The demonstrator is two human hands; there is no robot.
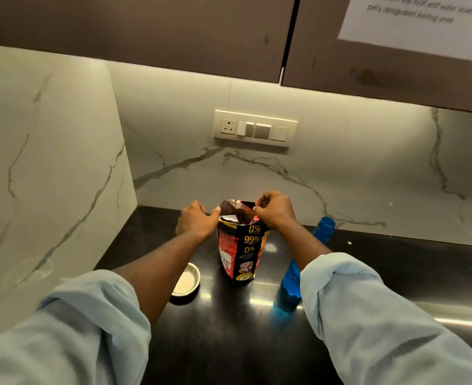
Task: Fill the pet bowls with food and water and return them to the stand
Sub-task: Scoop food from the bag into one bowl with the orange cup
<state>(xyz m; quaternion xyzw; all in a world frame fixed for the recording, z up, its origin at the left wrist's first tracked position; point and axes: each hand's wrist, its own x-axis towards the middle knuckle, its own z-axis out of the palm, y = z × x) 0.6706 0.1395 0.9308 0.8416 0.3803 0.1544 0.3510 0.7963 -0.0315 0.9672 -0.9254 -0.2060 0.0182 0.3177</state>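
A red and black pet food bag (240, 251) stands upright on the black counter (229, 329). My left hand (195, 222) pinches the left side of the bag's top edge. My right hand (275, 209) pinches the right side, and the mouth is pulled apart between them. A small steel pet bowl (186, 282) sits on the counter to the left of the bag, partly behind my left forearm. A blue water bottle (290, 284) stands to the right of the bag, partly hidden by my right forearm.
A marble wall (48, 176) closes the counter on the left, and a marble backsplash with a switch panel (255, 128) runs behind. Cabinets (173, 31) hang overhead with a paper note (418, 20) taped on. A steel sink edge (457, 315) shows at right.
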